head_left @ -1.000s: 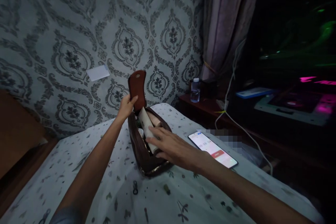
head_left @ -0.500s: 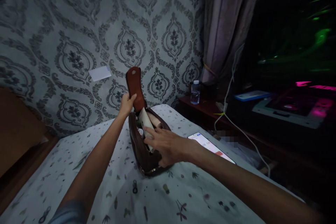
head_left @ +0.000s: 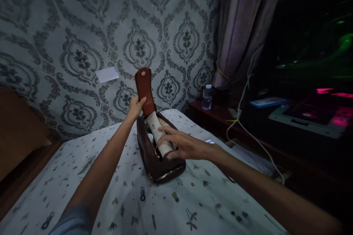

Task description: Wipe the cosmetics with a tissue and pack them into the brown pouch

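Observation:
A dark brown bag (head_left: 146, 154) with a zipped edge stands open on the patterned bed sheet (head_left: 124, 198). Its reddish-brown flap (head_left: 144, 84) points upward, pinched near its base by my left hand (head_left: 135, 108). In the bag's mouth lies a whitish rolled packet (head_left: 156, 128), tilted along the opening. My right hand (head_left: 182, 143) has its fingers and thumb around the packet's near end. A white round item (head_left: 150, 138) shows beside the packet, inside the bag.
A phone (head_left: 210, 141) lies mostly hidden under my right forearm. Beyond the bed's right edge are a water bottle (head_left: 207, 97), white cables (head_left: 257, 139) and a blue-edged item (head_left: 268, 102). A cardboard box (head_left: 22, 132) is at the left.
My right hand has closed on the packet's near end, which now sits higher and further right in the opening. My left hand still holds the flap. The view has shifted slightly.

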Demonstrator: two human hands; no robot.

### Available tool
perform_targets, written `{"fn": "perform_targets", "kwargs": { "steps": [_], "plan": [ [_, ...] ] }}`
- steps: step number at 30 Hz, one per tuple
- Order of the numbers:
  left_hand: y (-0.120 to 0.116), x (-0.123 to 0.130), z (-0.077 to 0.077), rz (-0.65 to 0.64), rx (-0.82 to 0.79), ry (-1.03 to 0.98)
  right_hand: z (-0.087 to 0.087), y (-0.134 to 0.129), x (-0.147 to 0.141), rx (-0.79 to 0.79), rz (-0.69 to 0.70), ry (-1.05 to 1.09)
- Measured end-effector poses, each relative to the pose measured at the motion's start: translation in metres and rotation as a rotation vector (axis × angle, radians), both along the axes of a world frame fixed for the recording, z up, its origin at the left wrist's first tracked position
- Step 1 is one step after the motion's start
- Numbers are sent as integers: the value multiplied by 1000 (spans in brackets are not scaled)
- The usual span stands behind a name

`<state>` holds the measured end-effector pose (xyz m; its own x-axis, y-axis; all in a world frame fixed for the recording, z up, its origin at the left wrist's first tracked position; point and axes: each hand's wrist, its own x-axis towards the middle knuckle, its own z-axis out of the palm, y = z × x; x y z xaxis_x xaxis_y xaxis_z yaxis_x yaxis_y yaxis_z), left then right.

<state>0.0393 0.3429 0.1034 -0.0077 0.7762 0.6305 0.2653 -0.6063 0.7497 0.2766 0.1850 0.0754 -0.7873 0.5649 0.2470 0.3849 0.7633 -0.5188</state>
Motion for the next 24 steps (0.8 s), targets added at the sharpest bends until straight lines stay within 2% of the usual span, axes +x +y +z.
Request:
{"fn": "perform_targets", "kwargs": {
  "steps": [4,7,9,11,14,17,20,24],
  "plan": [
    [-2,2,1,-18,-13,2,12,10,-1,1,60,-16],
    [-5,4,2,-20,-14,2,25,11,-6,72,85,-93],
    [-7,5,3,-21,-12,5,32,11,-12,154,33,-170],
    [-9,6,3,-18,-6,7,35,12,-22,260,-84,-233],
    [-11,8,5,1,8,8,30,23,-43,381,-287,-295],
    [-14,9,5,17,23,13,22,44,-64,323,-431,-384],
    [-18,12,3,28,39,21,19,67,-77,244,-447,-450],
    [-31,17,-5,34,60,58,15,85,-84,246,-427,-470]
  ]
}}
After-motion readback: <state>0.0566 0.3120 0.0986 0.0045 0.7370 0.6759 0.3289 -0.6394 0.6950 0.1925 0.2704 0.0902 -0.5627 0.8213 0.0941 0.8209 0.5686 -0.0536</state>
